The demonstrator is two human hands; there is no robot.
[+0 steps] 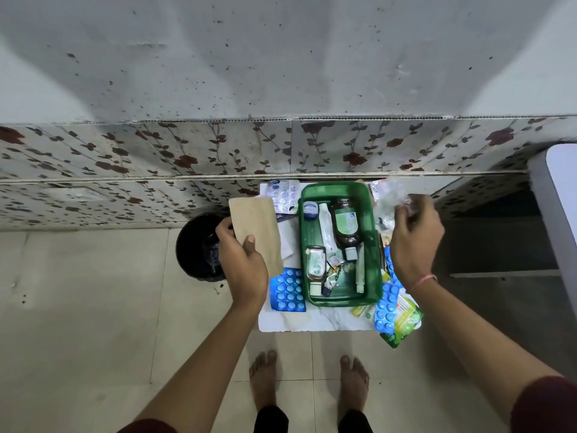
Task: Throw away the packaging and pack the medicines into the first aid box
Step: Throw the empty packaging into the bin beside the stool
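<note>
A green plastic box (376, 260) stands on a small white table (312, 320). Inside it lie a brown bottle (345, 226), a smaller bottle (315, 267), a small round jar (310, 210), a white tube and sachets. My left hand (243, 264) holds a brown paper packet (256, 226) at the table's left edge, beside a black bin (195, 245). My right hand (415, 239) grips crumpled clear plastic wrapping (390, 195) to the right of the box. Blue blister strips (288, 290) lie in front left and at the right (385, 310).
A green sachet pack (404, 323) hangs over the table's right front corner. More blister packs (284, 195) lie behind the box. The floral-tiled wall is right behind the table. A grey-white piece of furniture (559, 207) stands at the right. My bare feet are on the tiled floor.
</note>
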